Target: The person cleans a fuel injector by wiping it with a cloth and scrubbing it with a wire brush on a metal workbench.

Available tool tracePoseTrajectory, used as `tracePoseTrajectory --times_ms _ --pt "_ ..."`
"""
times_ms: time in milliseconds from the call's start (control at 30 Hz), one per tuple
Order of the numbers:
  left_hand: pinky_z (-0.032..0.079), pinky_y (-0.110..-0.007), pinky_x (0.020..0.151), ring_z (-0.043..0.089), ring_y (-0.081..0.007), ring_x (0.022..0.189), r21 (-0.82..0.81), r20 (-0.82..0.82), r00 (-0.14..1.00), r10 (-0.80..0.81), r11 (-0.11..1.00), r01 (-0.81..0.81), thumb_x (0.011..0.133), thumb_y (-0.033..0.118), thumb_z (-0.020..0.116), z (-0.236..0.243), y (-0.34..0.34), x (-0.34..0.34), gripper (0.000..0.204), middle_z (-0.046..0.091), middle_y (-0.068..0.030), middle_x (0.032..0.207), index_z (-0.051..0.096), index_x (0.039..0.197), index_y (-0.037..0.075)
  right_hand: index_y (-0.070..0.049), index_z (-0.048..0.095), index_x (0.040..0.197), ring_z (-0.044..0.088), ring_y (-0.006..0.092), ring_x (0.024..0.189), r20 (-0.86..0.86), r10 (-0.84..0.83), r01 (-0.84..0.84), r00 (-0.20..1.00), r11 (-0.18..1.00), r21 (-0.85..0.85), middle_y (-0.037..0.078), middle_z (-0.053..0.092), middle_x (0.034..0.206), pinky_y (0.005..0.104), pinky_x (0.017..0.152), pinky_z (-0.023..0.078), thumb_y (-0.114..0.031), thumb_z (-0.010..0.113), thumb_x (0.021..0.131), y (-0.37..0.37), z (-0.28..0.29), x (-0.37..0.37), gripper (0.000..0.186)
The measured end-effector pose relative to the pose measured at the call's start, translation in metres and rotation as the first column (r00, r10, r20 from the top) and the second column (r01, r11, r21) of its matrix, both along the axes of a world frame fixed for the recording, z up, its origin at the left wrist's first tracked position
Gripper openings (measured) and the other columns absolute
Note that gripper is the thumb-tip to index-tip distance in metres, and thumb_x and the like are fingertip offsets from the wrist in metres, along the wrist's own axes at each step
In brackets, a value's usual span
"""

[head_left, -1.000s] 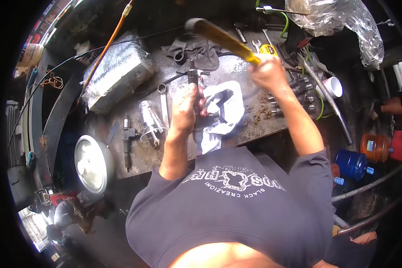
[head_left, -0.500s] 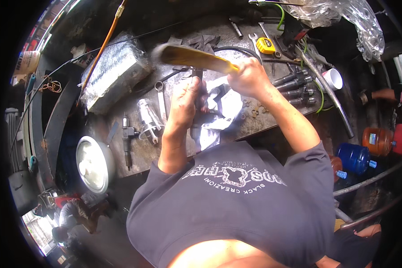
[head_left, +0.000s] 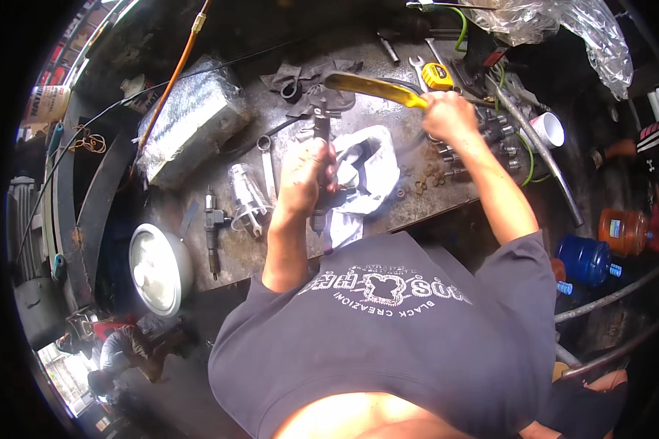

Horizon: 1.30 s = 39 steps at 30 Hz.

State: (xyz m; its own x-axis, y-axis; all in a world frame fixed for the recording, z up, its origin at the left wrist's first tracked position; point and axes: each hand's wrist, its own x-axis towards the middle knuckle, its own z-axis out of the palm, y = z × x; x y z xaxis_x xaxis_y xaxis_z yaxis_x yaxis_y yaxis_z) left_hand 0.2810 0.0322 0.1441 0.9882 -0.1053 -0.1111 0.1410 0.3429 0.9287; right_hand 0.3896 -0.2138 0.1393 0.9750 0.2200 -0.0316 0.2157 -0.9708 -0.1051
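Note:
My left hand (head_left: 302,174) is wrapped round a dark, rod-shaped fuel injector (head_left: 321,126), held roughly upright in view over the bench. In my right hand (head_left: 450,117) is the handle of a long, slightly curved yellow brush (head_left: 381,91), probably a wire brush; its bristles do not show clearly. Its dark far end reaches left, above the injector's top, apart from it in the picture. A crumpled white rag (head_left: 379,150) lies just right of my left hand. Another injector (head_left: 211,234) rests on the bench farther left, beside a clear plastic cup (head_left: 246,192) with metal parts in it.
On the bench (head_left: 425,201) lie a ring spanner (head_left: 266,161), dark cloths (head_left: 311,80), a yellow tape measure (head_left: 437,75) and several injectors at the right. A wrapped block (head_left: 194,121) stands back left, a white tub (head_left: 157,269) nearer. A metal pipe (head_left: 538,150) slants past the right edge.
My right hand has drawn the brush right and slightly away from the injector. My left hand keeps its hold, and more of the injector's upper end shows.

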Motion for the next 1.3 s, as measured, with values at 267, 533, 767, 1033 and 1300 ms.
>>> tracePoseTrajectory --times_ms 267,533,767,1033,1300 --pt "0.039 -0.023 0.043 0.045 -0.0099 0.045 -0.091 -0.191 0.981 0.020 0.995 -0.038 0.093 0.029 0.050 0.014 -0.012 0.006 0.029 0.048 -0.0018 0.058 0.054 0.080 0.004 -0.005 0.061 0.072 0.061 0.0332 0.063 0.063 0.084 -0.101 0.994 0.925 0.366 0.014 0.062 0.067 0.0408 0.059 0.050 -0.013 0.055 0.071 0.019 -0.019 -0.011 0.011" --pt "0.039 -0.022 0.043 0.045 -0.0089 0.045 0.006 -0.010 0.999 0.035 0.999 -0.035 0.093 0.030 0.051 0.006 0.007 0.017 0.029 0.048 -0.0011 0.059 0.054 0.080 0.003 -0.001 0.062 0.077 0.062 0.0200 0.058 0.332 -0.353 0.144 0.875 0.843 0.519 0.011 0.062 0.063 0.0334 0.055 0.049 -0.011 0.055 0.076 -0.076 0.061 -0.076 0.012" --pt "0.038 -0.024 0.043 0.045 -0.0081 0.045 0.289 0.029 0.996 -0.083 0.955 0.071 0.092 0.031 0.051 0.037 -0.046 0.093 0.034 0.049 0.0001 0.057 0.054 0.072 0.003 -0.012 0.063 0.091 0.062 0.0371 0.083 0.368 -0.769 0.822 0.522 0.569 0.021 0.016 0.065 0.084 0.0472 0.069 0.047 -0.026 0.060 0.079 -0.172 0.102 -0.132 0.019" --pt "0.039 -0.027 0.043 0.045 -0.0096 0.044 0.567 0.052 0.997 -0.060 0.823 0.020 0.091 0.035 0.053 0.031 -0.084 0.162 0.039 0.049 -0.0012 0.054 0.056 0.073 0.001 -0.019 0.062 0.101 0.060 0.0390 0.094 0.221 -0.872 0.896 0.436 0.443 -0.024 0.017 0.065 0.096 0.0487 0.079 0.047 -0.032 0.055 0.080 -0.178 0.084 -0.132 0.026" --pt "0.038 -0.023 0.042 0.043 -0.0085 0.043 0.452 0.071 0.997 -0.019 0.892 -0.015 0.091 0.032 0.054 0.040 -0.086 0.161 0.034 0.047 -0.0001 0.055 0.054 0.073 0.003 -0.014 0.061 0.094 0.060 0.0397 0.092 0.135 -0.883 0.891 0.449 0.455 0.014 0.018 0.064 0.093 0.0497 0.076 0.047 -0.031 0.053 0.080 -0.195 0.054 -0.140 0.024"
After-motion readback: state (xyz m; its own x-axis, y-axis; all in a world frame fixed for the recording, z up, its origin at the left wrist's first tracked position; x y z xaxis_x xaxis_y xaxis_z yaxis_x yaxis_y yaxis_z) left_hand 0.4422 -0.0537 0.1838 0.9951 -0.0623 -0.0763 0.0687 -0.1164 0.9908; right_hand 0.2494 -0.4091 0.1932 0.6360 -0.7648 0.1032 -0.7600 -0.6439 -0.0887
